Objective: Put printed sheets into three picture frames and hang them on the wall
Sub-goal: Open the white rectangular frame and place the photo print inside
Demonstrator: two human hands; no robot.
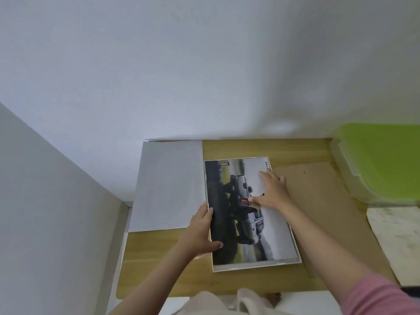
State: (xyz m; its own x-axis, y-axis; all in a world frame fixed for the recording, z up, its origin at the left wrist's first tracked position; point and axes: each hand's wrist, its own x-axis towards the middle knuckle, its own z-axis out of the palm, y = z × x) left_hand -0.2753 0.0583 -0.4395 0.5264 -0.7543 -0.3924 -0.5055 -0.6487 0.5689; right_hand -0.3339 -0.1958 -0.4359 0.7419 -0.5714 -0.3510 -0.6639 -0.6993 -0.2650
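Observation:
A white picture frame point(256, 266) lies flat on the wooden table point(159, 264), and a printed sheet point(241, 214) showing a grey truck lies in it. My left hand point(202, 230) holds the frame's left edge, thumb lying on the print. My right hand point(271, 192) rests on the print near its upper right, fingers spread, with a small dark piece under the fingers. A brown backing board point(322, 201) lies to the right of the frame, partly under it.
A blank white sheet point(169, 185) lies at the back left against the white wall point(204, 64). A clear plastic box with a green lid point(381, 160) stands at the back right. A pale marbled sheet point(400, 239) lies at the right edge.

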